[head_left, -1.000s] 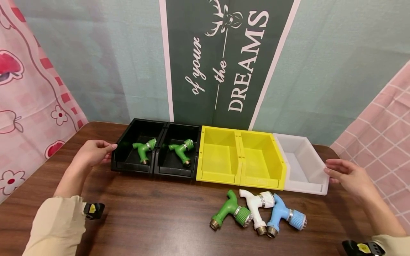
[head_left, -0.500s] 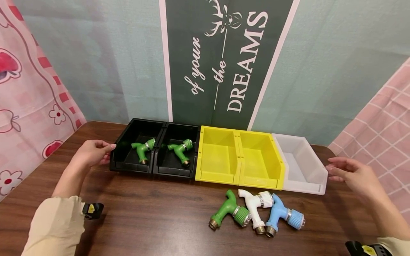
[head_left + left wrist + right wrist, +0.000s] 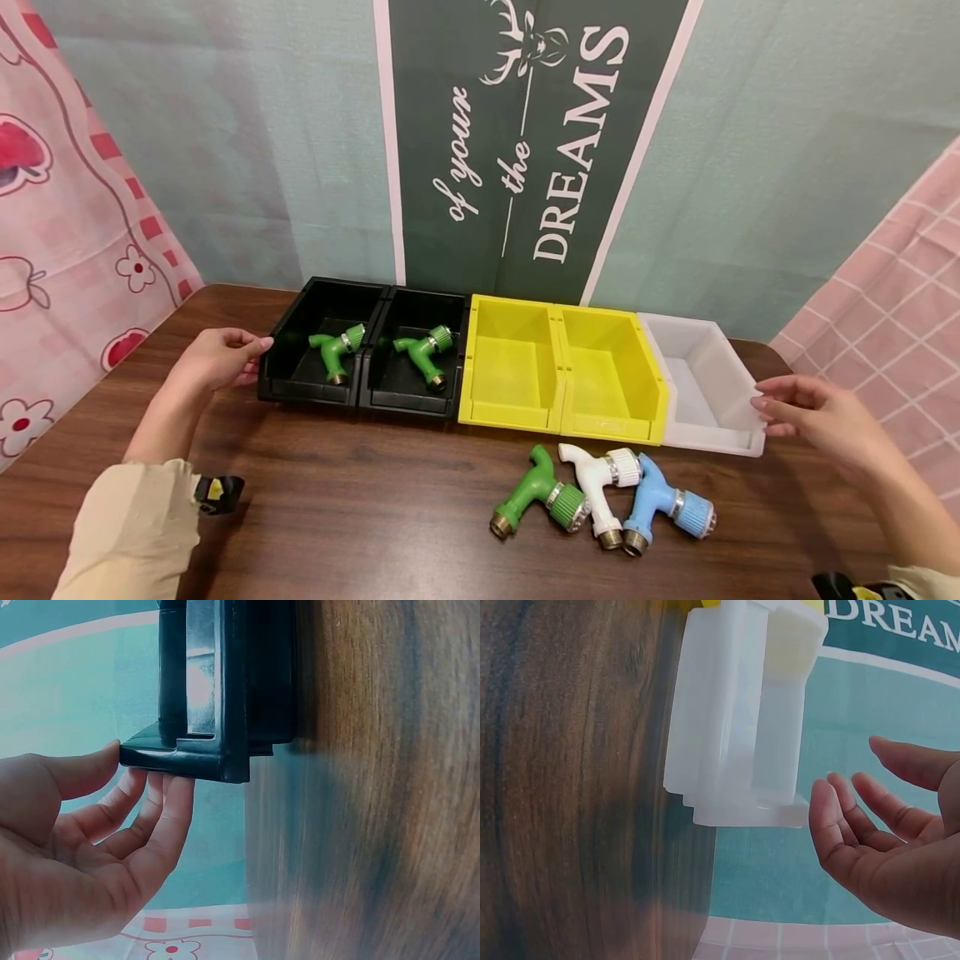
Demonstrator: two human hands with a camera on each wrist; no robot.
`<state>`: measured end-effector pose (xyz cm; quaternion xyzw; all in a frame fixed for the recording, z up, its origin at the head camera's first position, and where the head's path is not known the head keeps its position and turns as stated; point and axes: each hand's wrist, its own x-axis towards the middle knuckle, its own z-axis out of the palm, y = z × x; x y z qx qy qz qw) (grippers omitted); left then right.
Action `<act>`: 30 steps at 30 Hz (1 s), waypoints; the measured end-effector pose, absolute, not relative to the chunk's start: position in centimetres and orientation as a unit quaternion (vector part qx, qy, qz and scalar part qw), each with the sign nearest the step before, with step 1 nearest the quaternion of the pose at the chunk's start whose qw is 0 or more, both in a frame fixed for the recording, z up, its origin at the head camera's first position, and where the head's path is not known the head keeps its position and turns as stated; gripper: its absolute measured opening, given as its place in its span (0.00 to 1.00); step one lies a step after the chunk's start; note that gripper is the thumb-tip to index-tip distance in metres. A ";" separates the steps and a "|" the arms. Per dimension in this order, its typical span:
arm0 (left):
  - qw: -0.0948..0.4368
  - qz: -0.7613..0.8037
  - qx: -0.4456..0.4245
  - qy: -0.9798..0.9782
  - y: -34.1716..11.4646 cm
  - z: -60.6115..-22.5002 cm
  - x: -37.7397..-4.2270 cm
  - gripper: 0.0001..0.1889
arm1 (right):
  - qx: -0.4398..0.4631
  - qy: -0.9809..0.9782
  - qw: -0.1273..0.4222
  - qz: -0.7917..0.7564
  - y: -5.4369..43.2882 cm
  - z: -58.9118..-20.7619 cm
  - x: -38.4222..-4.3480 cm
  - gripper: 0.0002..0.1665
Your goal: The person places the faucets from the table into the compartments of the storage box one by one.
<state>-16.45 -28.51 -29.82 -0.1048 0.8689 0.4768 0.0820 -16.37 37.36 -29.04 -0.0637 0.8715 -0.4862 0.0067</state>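
Observation:
At the left end of a row of bins, my left hand point(image 3: 217, 360) touches a black bin point(image 3: 180, 759); the thumb is at its rim and the fingertips meet its outer side wall. My right hand point(image 3: 817, 417) is at the white bin point(image 3: 739, 712) on the other end. In the right wrist view its fingers are loosely bent and its thumb stands apart; fingertips are at or very near the bin's edge. A green tap point(image 3: 337, 354) lies in the left black bin, and another green tap point(image 3: 425, 358) in the second black bin point(image 3: 408, 402).
Two yellow bins point(image 3: 513, 367) stand between the black and white ones. In front of them on the wooden table point(image 3: 360, 517) lie a green tap point(image 3: 536, 492), a white tap point(image 3: 597, 492) and a blue tap point(image 3: 663, 504). A curtain point(image 3: 315, 150) hangs behind.
My right hand drew slightly off the white bin, then came back left to its side wall. My left hand keeps its place at the black bin. The taps have not moved.

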 end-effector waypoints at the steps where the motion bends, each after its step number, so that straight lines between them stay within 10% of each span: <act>1: 0.082 0.477 -0.104 0.869 -28.5 -29.8 -16.4 0.23 | -0.068 0.869 0.008 -0.490 37.3 -29.1 -16.3 0.15; 30: 0.079 0.475 -0.105 0.870 -28.5 -30.1 -16.6 0.23 | -0.068 0.890 0.087 -0.441 35.5 -30.5 -14.3 0.09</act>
